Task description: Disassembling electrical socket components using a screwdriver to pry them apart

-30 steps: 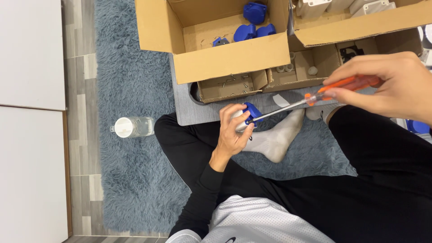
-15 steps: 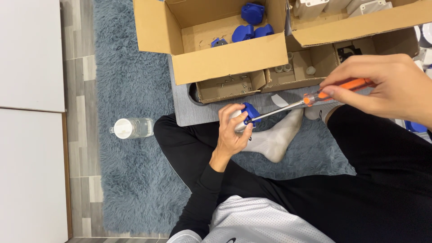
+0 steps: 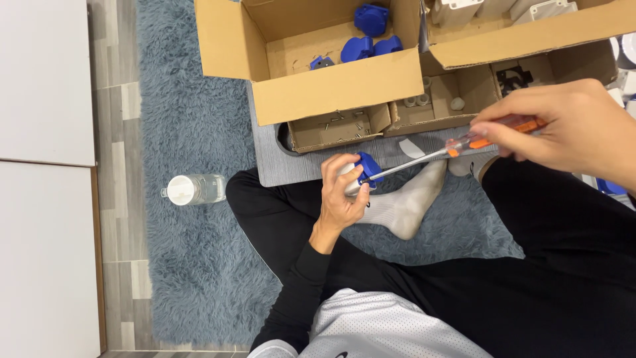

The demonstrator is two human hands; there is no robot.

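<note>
The left hand wraps around the small blue and white part, so most of it is hidden. The screwdriver handle is half covered by the right hand. The screws in the small cardboard tray are too tiny to tell apart.

The person wears a black long-sleeved top, its sleeve reaching the wrist of the left hand; the right hand is bare. Black trousers, grey socks, and a whitish mesh-patterned garment nearest the camera.

left hand curled closed (fingers up), right hand pinching, raised
</note>
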